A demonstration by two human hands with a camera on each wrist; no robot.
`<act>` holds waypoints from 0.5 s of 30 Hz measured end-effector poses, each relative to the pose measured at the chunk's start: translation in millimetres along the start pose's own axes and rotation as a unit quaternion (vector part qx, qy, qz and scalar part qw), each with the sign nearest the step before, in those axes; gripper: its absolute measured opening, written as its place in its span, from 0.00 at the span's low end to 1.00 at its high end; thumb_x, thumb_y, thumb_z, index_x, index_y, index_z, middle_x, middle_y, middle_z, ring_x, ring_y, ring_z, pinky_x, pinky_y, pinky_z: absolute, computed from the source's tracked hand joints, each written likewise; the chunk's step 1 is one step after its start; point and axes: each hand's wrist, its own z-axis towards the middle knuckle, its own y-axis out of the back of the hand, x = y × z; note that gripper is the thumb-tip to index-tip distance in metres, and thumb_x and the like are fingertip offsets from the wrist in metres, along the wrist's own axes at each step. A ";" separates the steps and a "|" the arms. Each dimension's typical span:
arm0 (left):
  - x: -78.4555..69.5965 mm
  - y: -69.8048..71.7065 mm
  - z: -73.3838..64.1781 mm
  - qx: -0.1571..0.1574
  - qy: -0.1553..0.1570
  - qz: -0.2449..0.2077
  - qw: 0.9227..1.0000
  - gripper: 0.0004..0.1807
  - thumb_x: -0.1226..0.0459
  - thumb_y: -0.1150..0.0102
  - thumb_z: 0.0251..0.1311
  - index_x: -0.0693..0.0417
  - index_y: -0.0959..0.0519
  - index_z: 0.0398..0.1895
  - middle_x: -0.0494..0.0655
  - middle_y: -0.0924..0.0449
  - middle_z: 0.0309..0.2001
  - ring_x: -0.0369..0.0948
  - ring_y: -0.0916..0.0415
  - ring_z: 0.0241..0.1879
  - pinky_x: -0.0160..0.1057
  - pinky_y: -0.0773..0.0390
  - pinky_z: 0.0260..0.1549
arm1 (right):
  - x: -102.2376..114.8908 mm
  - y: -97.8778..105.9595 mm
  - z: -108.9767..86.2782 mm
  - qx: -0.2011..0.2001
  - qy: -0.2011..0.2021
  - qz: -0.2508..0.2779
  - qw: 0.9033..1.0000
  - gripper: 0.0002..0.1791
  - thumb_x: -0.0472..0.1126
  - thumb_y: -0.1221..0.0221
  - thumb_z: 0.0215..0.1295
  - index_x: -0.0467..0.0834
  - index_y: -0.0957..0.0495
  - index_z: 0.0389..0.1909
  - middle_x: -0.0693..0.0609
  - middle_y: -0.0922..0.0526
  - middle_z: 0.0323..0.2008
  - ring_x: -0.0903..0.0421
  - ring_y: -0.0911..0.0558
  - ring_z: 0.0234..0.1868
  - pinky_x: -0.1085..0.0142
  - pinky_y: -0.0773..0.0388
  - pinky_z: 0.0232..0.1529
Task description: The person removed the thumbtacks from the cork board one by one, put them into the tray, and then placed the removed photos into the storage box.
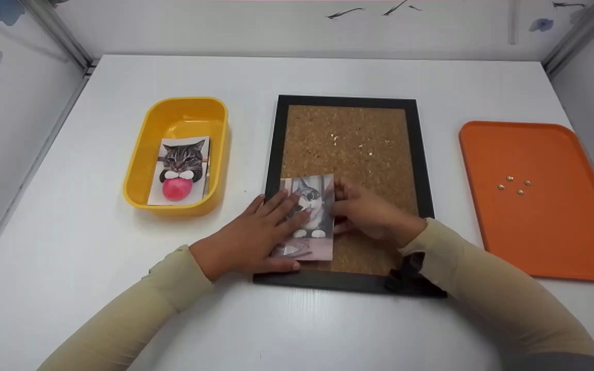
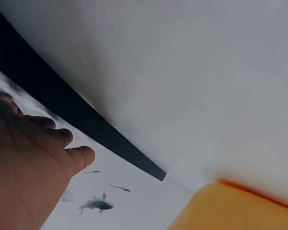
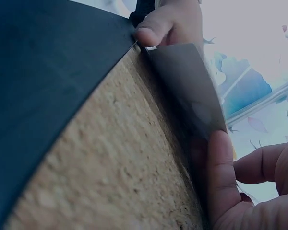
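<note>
A cat photo (image 1: 317,216) lies over the lower left of a cork board (image 1: 351,154) with a black frame. My left hand (image 1: 256,234) rests on the photo's left part, fingers spread and straight. At the photo's right edge my right hand (image 1: 372,211) has curled fingers and pinches that edge. The right wrist view shows the photo (image 3: 189,86) tilted, that edge raised off the cork (image 3: 115,153). Part of the cat picture is hidden under the left fingers. In the left wrist view the left hand (image 2: 29,158) reaches over the black frame (image 2: 81,110).
A yellow box (image 1: 137,180) at the left holds another cat photo (image 1: 181,167). On the right, an orange tray (image 1: 544,232) bears several small gold pins (image 1: 510,178). Shiny gold specks (image 1: 334,139) dot the upper cork. White panels stand behind and beside the table.
</note>
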 end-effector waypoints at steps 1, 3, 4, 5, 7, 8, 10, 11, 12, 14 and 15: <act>0.7 2.8 -2.0 -0.008 0.003 -0.008 1.000 0.51 0.27 0.62 0.62 0.39 0.60 0.81 0.49 0.68 0.80 0.48 0.75 0.78 0.58 0.61 0.72 | -0.1 0.0 -0.2 0.000 0.001 0.001 1.000 0.26 0.25 0.51 0.67 0.41 0.42 0.64 0.40 0.26 0.54 0.47 0.21 0.47 0.58 0.17 0.37; 2.7 9.3 -7.2 -0.022 0.013 -0.018 1.000 0.51 0.28 0.59 0.62 0.40 0.60 0.81 0.49 0.67 0.80 0.47 0.75 0.78 0.58 0.60 0.72 | -0.4 0.3 -0.2 0.001 0.001 0.005 1.000 0.27 0.25 0.51 0.67 0.41 0.42 0.65 0.40 0.27 0.54 0.47 0.22 0.48 0.57 0.17 0.37; 3.9 13.0 -10.4 -0.032 0.017 -0.020 0.999 0.51 0.29 0.57 0.62 0.41 0.58 0.81 0.49 0.67 0.80 0.47 0.75 0.78 0.57 0.60 0.72 | -0.4 0.5 -0.4 0.000 0.000 0.006 1.000 0.27 0.25 0.51 0.67 0.41 0.43 0.65 0.40 0.27 0.55 0.46 0.22 0.48 0.57 0.17 0.38; 5.4 16.8 -13.8 -0.042 0.022 -0.022 0.999 0.51 0.30 0.54 0.62 0.42 0.57 0.81 0.50 0.66 0.80 0.48 0.74 0.78 0.57 0.60 0.72 | -0.4 0.9 -0.4 0.001 0.001 0.007 1.000 0.26 0.25 0.51 0.68 0.41 0.43 0.65 0.40 0.27 0.54 0.46 0.22 0.48 0.57 0.17 0.38; 9.1 24.7 -22.0 -0.059 0.039 -0.027 0.997 0.52 0.32 0.50 0.62 0.42 0.57 0.81 0.48 0.67 0.80 0.47 0.74 0.78 0.56 0.60 0.72 | -0.5 1.1 -0.5 0.002 0.000 0.008 1.000 0.26 0.25 0.52 0.68 0.41 0.43 0.65 0.39 0.28 0.54 0.46 0.22 0.47 0.56 0.17 0.39; 11.8 28.0 -26.3 -0.069 0.046 -0.025 0.996 0.52 0.33 0.48 0.62 0.42 0.57 0.81 0.48 0.67 0.80 0.47 0.73 0.78 0.56 0.60 0.72 | -0.6 1.1 -0.5 0.002 0.000 0.007 1.000 0.26 0.25 0.52 0.68 0.41 0.43 0.64 0.39 0.28 0.54 0.47 0.23 0.47 0.56 0.17 0.39; 18.8 33.7 -35.6 -0.095 0.060 -0.016 0.994 0.51 0.35 0.46 0.62 0.43 0.55 0.81 0.47 0.66 0.80 0.48 0.70 0.78 0.57 0.58 0.72 | -0.4 1.0 -0.7 0.001 0.000 0.007 1.000 0.26 0.25 0.52 0.68 0.41 0.42 0.64 0.40 0.28 0.54 0.47 0.23 0.47 0.57 0.17 0.38; 23.0 35.7 -40.4 -0.111 0.066 -0.009 0.992 0.50 0.36 0.45 0.62 0.43 0.54 0.81 0.47 0.65 0.80 0.49 0.68 0.78 0.57 0.58 0.72 | -0.4 0.9 -0.6 0.000 -0.001 0.007 1.000 0.26 0.25 0.52 0.67 0.41 0.42 0.64 0.40 0.28 0.54 0.47 0.23 0.47 0.57 0.17 0.37; 27.8 37.2 -45.4 -0.130 0.071 -0.001 0.989 0.49 0.37 0.44 0.63 0.43 0.52 0.81 0.47 0.64 0.80 0.49 0.66 0.78 0.56 0.57 0.72 | -0.4 0.6 -0.6 -0.001 -0.002 0.008 1.000 0.26 0.25 0.51 0.67 0.41 0.42 0.64 0.40 0.27 0.53 0.47 0.23 0.46 0.58 0.18 0.37; 38.4 38.3 -55.1 -0.177 0.078 0.021 0.981 0.46 0.40 0.41 0.63 0.46 0.45 0.79 0.49 0.58 0.80 0.51 0.60 0.78 0.56 0.53 0.72 | -0.6 0.3 -0.2 -0.003 -0.003 0.010 1.000 0.25 0.25 0.51 0.67 0.40 0.41 0.63 0.40 0.27 0.52 0.47 0.22 0.46 0.59 0.18 0.36; 43.7 38.4 -59.9 -0.201 0.082 0.032 0.976 0.44 0.42 0.40 0.63 0.48 0.42 0.78 0.50 0.54 0.79 0.51 0.57 0.77 0.56 0.52 0.71 | -0.6 0.1 0.0 -0.003 -0.003 0.010 1.000 0.25 0.25 0.51 0.67 0.40 0.41 0.63 0.40 0.27 0.52 0.47 0.22 0.46 0.59 0.18 0.36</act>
